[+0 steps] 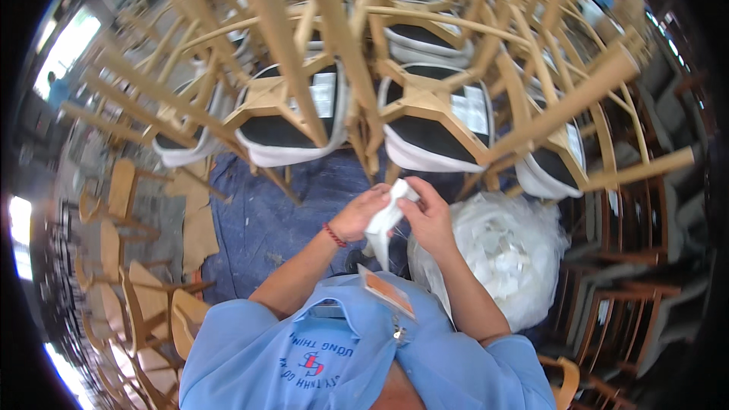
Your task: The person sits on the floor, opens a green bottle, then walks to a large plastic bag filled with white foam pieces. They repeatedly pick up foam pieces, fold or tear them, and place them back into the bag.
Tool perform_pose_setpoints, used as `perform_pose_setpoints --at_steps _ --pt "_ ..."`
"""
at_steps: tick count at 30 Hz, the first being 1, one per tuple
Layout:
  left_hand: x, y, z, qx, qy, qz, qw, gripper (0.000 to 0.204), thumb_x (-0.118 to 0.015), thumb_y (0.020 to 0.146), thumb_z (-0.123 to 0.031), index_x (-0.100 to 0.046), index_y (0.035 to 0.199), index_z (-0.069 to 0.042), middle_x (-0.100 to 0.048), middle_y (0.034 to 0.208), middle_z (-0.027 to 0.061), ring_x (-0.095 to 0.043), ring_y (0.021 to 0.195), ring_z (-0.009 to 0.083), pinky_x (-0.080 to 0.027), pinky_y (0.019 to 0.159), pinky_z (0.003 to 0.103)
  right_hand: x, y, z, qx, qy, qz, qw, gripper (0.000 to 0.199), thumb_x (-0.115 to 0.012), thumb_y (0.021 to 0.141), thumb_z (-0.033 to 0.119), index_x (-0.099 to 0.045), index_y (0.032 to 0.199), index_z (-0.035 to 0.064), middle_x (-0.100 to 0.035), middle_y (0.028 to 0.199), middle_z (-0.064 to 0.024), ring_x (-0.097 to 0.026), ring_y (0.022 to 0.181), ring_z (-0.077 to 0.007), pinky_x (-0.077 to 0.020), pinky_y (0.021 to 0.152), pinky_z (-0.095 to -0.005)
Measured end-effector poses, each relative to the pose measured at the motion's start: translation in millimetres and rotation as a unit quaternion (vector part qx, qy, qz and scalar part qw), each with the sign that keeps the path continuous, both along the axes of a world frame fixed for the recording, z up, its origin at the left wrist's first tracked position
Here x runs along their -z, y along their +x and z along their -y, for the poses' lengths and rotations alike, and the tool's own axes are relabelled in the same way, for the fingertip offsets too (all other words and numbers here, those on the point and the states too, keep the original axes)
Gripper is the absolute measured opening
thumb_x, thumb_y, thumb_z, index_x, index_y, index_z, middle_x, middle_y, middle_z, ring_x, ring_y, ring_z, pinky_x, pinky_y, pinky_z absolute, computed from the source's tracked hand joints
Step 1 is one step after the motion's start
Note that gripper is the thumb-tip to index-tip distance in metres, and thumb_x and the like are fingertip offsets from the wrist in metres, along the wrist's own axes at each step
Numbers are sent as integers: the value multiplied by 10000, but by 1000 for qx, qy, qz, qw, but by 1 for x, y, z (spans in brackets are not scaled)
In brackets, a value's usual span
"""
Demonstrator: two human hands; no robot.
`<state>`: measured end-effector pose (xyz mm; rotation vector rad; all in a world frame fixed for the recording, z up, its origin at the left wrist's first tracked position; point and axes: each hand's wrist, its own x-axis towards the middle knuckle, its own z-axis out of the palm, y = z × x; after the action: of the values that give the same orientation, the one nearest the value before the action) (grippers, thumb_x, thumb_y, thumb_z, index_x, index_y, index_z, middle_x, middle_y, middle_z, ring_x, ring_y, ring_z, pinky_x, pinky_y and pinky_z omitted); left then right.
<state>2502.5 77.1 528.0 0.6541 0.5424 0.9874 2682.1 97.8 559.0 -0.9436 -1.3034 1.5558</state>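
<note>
Holding: white foam sheet (386,222) pinched between left hand (358,212) and right hand (430,218), chest-high above blue floor cover (262,220).
Grip: both clenched on sheet.
Technique: best kept taut, fingers near edge.
Nearby: bag of white sheets (505,254); upturned chairs (425,125).

A single head-worn fisheye camera is looking steeply down past the person's light-blue shirt (364,357), taking in both raised hands from close by. Farther ahead it is facing the upturned pale wooden chairs with black seat pads (433,121), their straight legs bending toward the dark rim.
</note>
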Motion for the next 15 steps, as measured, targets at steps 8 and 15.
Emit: perform_pose_setpoints --at_steps 8,15 --pt "-17 21 -19 94 97 -193 972 407 -558 1021 -287 -504 1325 -21 -634 1107 57 -634 929 118 -530 805 274 3 28 2 74 13 115 990 295 -693 901 64 -598 1172 -7 -671 979 -74 -621 845 -102 -512 737 -258" --pt "-22 29 -33 65 122 -258 956 410 -583 1009 -247 -509 1325 3 -614 1160 27 -580 1031 83 -464 926 253 4 60 2 44 -39 19 998 323 -644 949 112 -591 1235 -27 -676 1003 -68 -620 861 -117 -505 755 -252"
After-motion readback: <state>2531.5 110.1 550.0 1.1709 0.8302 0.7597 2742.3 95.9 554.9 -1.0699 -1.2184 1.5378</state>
